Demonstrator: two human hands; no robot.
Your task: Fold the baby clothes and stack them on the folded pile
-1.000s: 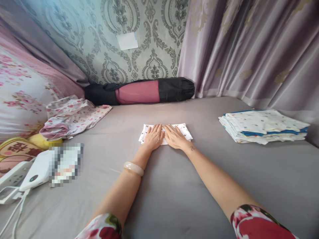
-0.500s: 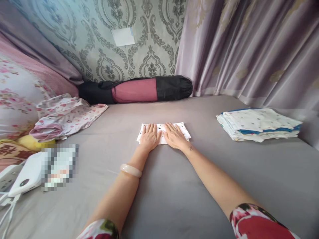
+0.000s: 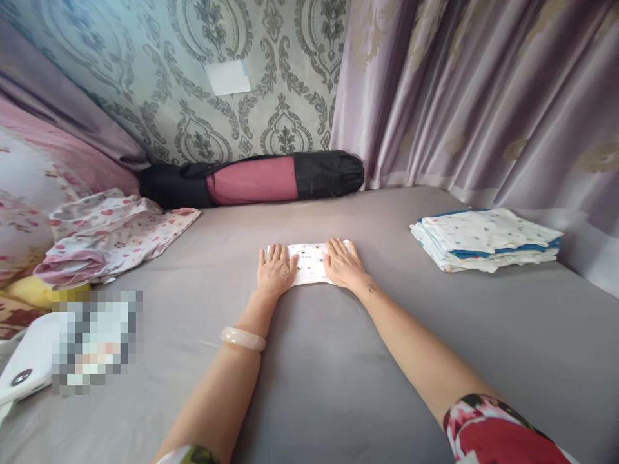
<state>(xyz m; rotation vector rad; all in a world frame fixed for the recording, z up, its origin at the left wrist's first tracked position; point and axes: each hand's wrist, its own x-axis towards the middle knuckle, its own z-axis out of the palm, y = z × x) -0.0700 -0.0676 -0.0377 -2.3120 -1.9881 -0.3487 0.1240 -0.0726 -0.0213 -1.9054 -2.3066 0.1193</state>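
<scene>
A folded white cloth with small dark prints point(image 3: 310, 265) lies flat on the grey bed sheet point(image 3: 319, 374) in the middle of the head view. My left hand point(image 3: 277, 270) rests flat over its left end, fingers stretched out and pointing away from me. Over the right end lies my right hand point(image 3: 344, 264), palm down, also with straight fingers. Both hands press on the cloth without gripping it, and they hide its two ends. A pale bangle point(image 3: 243, 339) circles my left forearm.
To the right sits a stack of folded cloths point(image 3: 488, 240). A crumpled printed garment point(image 3: 116, 235) lies at the left, above a white device point(image 3: 33, 354) and a blurred-out item point(image 3: 99, 341). Against the wall rests a long black and pink bag point(image 3: 254, 179).
My hands have slid apart along the cloth to its two ends, uncovering its middle. The whole view has shifted slightly.
</scene>
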